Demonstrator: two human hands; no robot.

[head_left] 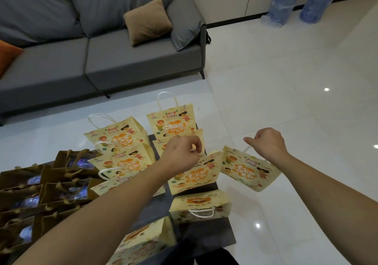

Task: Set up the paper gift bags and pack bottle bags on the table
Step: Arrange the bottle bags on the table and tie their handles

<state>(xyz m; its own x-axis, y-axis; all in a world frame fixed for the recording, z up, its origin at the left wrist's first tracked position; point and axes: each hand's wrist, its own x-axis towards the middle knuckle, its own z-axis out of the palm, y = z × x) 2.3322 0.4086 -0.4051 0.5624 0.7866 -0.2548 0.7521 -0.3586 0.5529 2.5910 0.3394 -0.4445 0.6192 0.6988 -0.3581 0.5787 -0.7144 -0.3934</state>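
Both hands (225, 148) raised, fingers curled, pulling open yellow gift bag (250, 169)

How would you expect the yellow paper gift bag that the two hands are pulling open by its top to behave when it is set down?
The yellow gift bag, held between the left hand and the right hand, looks thin and light. It would probably flex rather than hold stiff. Part of it overhangs the table edge, so it may tip unless set further in.

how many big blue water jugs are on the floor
2. Both big blue plastic water jugs stand side by side on the white tiled floor by the far wall, right of the grey sofa: the left jug and the right jug. None looks hidden.
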